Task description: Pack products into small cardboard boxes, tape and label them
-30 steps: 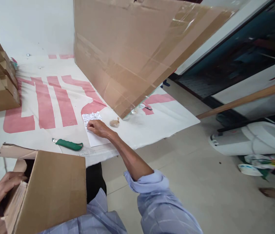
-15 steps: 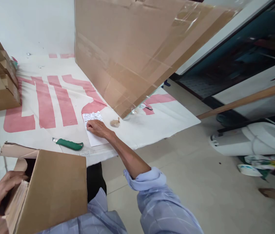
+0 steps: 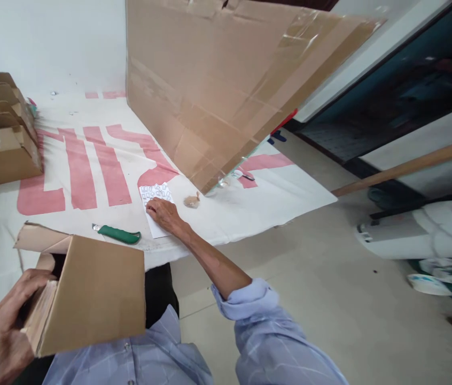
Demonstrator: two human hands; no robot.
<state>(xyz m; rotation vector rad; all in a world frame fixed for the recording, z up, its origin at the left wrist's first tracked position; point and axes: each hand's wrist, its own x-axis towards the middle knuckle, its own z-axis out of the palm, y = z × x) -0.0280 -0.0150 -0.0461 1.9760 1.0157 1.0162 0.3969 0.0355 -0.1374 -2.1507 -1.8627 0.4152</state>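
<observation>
The left hand (image 3: 9, 321), lower left, grips the open edge of a smooth cardboard box (image 3: 101, 289). Left of centre, the right hand (image 3: 164, 215) bends its bunched fingers over a thin white sheet (image 3: 157, 230) of small outlined shapes; any pinch cannot be told. A curved green knife (image 3: 119, 234) lies nearby on the cloth-covered table (image 3: 258, 214).

Seen from the middle of the view, the carton (image 3: 101, 294) at eight o'clock is plain brown, and the paper (image 3: 154, 191) at nine is white with small dark outlined shapes, while the knife (image 3: 119, 234) beyond it has a green handle and a silvery blade. Broad faded-red bars pattern the white cloth (image 3: 250, 206) towards nine o'clock; at twelve, glossy darker bands cross the brown cardboard (image 3: 210, 96), and at five the pale-blue shirt (image 3: 290, 342) carries a thin white check.
</observation>
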